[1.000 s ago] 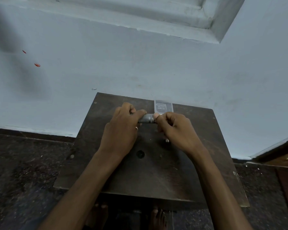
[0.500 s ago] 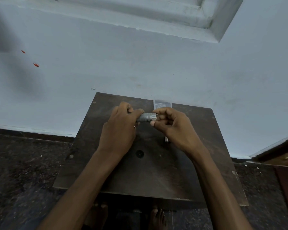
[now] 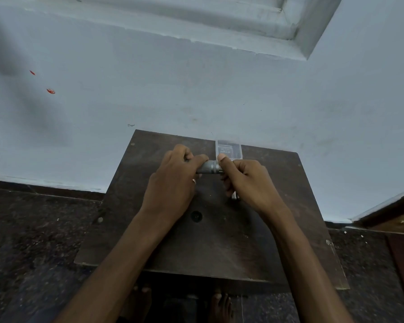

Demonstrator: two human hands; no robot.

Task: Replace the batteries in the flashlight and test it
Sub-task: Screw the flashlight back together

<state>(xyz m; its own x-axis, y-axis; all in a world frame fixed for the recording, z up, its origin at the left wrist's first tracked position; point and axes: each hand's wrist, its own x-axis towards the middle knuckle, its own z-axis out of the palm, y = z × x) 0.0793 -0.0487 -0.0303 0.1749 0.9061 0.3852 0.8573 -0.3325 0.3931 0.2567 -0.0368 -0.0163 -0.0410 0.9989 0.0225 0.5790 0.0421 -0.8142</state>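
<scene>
Left hand fingers wrapped tight on small grey flashlight, right hand thumb and fingers pinching its other end, above dark wooden table, clear plastic box just behind

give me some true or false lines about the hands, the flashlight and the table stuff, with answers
1. The left hand and the right hand both grip the flashlight. True.
2. The clear plastic box sits at the near edge of the table. False: it sits at the far edge, beyond the hands.
3. A ring shows on the left hand. True.
4. The flashlight is held upright. False: it is held roughly level, crosswise between the two hands.
</scene>
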